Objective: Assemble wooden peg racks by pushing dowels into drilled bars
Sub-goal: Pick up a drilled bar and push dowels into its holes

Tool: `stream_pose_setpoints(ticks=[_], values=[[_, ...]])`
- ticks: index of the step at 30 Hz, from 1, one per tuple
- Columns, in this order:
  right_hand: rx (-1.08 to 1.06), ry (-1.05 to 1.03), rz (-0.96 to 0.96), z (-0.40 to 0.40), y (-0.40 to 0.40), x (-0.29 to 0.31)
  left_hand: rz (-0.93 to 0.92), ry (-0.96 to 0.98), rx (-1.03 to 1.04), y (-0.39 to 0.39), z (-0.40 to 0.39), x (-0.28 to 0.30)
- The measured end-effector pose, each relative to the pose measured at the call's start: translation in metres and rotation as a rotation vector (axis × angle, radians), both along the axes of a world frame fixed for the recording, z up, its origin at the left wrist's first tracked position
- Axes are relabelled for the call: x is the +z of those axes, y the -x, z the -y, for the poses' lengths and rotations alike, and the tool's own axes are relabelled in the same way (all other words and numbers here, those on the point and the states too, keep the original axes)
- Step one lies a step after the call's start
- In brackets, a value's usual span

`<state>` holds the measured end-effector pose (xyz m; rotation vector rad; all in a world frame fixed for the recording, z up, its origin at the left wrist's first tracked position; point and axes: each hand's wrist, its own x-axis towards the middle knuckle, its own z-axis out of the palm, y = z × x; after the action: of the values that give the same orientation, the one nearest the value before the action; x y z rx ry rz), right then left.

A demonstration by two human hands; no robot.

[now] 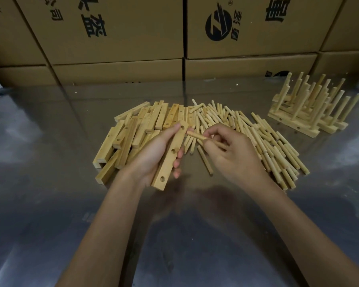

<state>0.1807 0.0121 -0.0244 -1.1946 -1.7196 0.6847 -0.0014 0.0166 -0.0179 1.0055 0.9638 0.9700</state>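
Observation:
My left hand (pixel 153 154) grips a wooden bar (pixel 171 155) with three drilled holes, tilted, its holes facing up. My right hand (pixel 230 151) pinches a dowel (pixel 197 136) whose free end points left, close to the bar's top hole but apart from it. More dowels seem tucked in that palm. A heap of drilled bars (pixel 137 129) lies behind my left hand. A spread of loose dowels (pixel 263 137) lies behind and right of my right hand.
Finished peg racks (pixel 307 108) with upright dowels stand stacked at the back right. Cardboard boxes (pixel 120 34) form a wall behind the shiny metal table (pixel 50 183). One stray dowel (pixel 205 162) lies between my hands.

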Motion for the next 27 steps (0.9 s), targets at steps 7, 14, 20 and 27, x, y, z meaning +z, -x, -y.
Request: stream_pose_setpoints(ticks=[7,14,20,27], values=[[-0.133,-0.336,0.334,0.002,-0.003,0.000,-0.160,-0.052,-0.057,0.000,0.003,0.001],[-0.053,-0.503,0.529,0.004,-0.007,0.002,-0.365,-0.131,-0.033,0.001,0.004,0.000],[-0.118,-0.482,0.469,0.002,-0.010,0.004,-0.368,-0.148,-0.023,-0.008,0.003,-0.005],[-0.110,-0.407,0.457,0.001,-0.013,0.006,-0.352,-0.164,-0.025,-0.010,0.005,-0.003]])
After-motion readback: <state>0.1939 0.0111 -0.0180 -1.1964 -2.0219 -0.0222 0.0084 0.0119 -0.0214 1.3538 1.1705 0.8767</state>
